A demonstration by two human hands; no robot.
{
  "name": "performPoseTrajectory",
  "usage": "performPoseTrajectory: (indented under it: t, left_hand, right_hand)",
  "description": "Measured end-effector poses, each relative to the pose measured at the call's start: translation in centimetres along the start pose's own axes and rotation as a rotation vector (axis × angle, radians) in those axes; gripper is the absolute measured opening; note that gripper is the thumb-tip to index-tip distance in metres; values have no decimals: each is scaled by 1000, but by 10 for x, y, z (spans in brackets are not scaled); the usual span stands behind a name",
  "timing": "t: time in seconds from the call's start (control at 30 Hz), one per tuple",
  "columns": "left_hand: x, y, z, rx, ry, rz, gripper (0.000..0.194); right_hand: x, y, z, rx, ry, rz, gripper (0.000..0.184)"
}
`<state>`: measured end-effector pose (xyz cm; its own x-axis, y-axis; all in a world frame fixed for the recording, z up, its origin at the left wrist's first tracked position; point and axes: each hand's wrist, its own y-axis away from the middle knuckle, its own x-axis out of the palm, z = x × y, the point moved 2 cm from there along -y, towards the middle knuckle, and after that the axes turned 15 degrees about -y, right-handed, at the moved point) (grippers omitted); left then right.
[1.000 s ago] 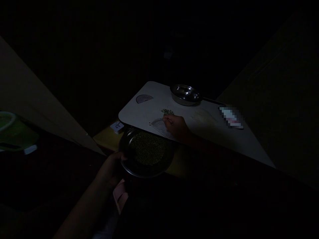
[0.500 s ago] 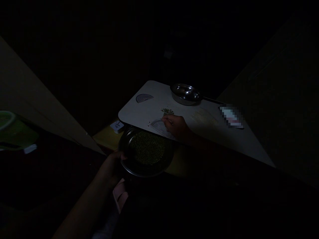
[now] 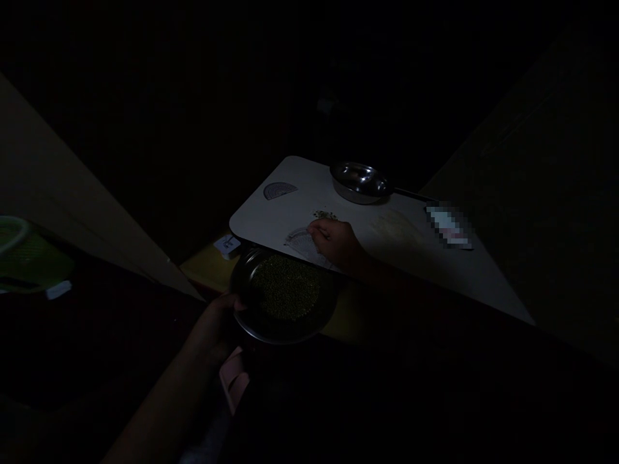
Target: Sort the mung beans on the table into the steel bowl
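Our right hand has slid slightly left over the white cutting board, its fingers loosely curled, the fingertips on a purple-ringed half onion slice; we cannot tell whether they pinch anything. Our left hand grips the edge of a round steel plate heaped with small green mung beans, held just below the board's edge. A small green heap lies beside the fingers.

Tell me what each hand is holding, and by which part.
The left hand grips a steel plate of small green beans by its rim. The right hand is over a white board; whether it pinches anything cannot be told.
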<state>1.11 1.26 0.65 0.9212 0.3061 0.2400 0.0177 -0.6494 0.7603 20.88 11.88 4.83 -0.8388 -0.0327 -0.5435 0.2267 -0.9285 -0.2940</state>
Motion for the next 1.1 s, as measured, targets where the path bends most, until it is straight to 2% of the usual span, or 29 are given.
performPoseTrajectory:
  t: [0.13, 0.33, 0.53, 0.77, 1.1]
  left_hand:
    - [-1, -4, 1, 48, -16, 23, 20]
    - [-4, -10, 4, 56, -56, 61, 21]
    - [-1, -3, 0, 24, -62, 21, 19]
    - [1, -2, 0, 34, -47, -5, 18]
    - [0, -1, 0, 2, -1, 7, 18]
  right_hand:
    - [-2, 7, -2, -12, 9, 10, 22]
    - [1, 1, -4, -10, 28, -8, 22]
    - [9, 3, 0, -57, -27, 128, 22]
    - [-1, 3, -15, -9, -6, -26, 22]
    - [-5, 0, -19, 54, 71, -77, 23]
